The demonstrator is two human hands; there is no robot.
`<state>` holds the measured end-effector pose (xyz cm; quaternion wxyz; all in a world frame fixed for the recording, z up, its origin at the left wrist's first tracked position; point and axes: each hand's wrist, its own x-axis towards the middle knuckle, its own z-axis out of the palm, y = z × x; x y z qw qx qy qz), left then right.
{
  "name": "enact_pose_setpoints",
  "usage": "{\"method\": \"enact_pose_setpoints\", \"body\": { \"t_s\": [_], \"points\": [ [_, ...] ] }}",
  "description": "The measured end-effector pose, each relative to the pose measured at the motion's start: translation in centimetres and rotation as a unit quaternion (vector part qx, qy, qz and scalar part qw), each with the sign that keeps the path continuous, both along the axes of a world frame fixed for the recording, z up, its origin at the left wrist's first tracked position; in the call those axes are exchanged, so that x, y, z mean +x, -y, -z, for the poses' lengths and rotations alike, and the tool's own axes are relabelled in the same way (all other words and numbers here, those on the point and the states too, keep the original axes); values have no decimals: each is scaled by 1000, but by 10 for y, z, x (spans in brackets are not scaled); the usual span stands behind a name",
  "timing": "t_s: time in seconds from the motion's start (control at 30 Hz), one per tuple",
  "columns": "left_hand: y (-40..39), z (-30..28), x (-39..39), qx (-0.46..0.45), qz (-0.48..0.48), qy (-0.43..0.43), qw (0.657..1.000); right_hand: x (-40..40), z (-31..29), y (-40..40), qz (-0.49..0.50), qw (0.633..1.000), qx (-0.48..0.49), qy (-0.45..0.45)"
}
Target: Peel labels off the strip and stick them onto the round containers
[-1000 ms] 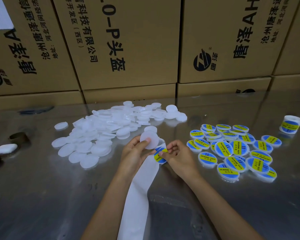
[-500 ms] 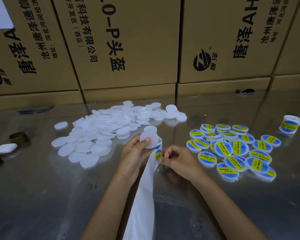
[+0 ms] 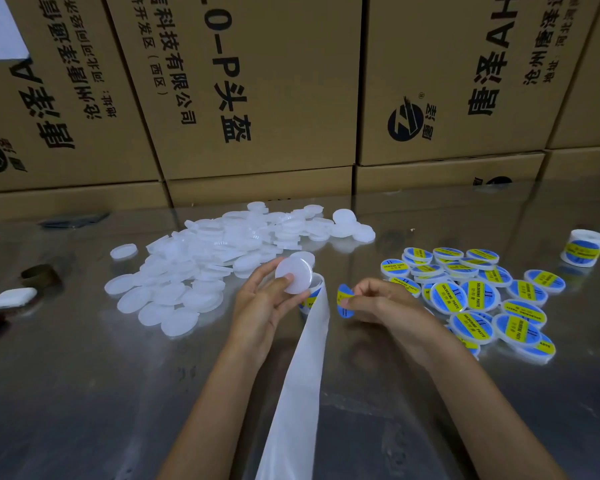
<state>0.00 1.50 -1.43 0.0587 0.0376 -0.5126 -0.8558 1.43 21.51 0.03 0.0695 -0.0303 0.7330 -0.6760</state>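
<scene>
My left hand (image 3: pixel 262 308) grips a plain white round container (image 3: pixel 294 274) between thumb and fingers, tilted up, and also holds the top of the white label strip (image 3: pixel 300 368), whose bare backing hangs down toward me. A label still on the strip shows just under the container. My right hand (image 3: pixel 378 303) pinches a blue and yellow round label (image 3: pixel 344 301), free of the strip and a short gap to its right. A heap of unlabelled white containers (image 3: pixel 201 268) lies to the left. Labelled containers (image 3: pixel 478 296) lie in a cluster to the right.
The work happens on a shiny metal table (image 3: pixel 84 393). Stacked cardboard boxes (image 3: pixel 250 88) wall off the back. A label roll (image 3: pixel 584 247) stands at far right. A small white case (image 3: pixel 13 297) and a dark ring (image 3: pixel 40 274) sit at the left edge.
My right hand has pulled the label off the strip and moved it right, away from the backing. My left hand still holds the container and strip in about the same place.
</scene>
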Motion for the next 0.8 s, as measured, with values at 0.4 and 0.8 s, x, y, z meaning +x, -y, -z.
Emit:
{"method": "enact_pose_setpoints", "body": {
  "t_s": [0.4, 0.8],
  "points": [
    [-22, -17, 14, -50, 91, -9, 995, 4, -6, 25, 68, 986, -133, -72],
    [-29, -16, 19, -68, 121, -43, 989, 4, -3, 32, 129, 977, -126, -117]
  ]
}}
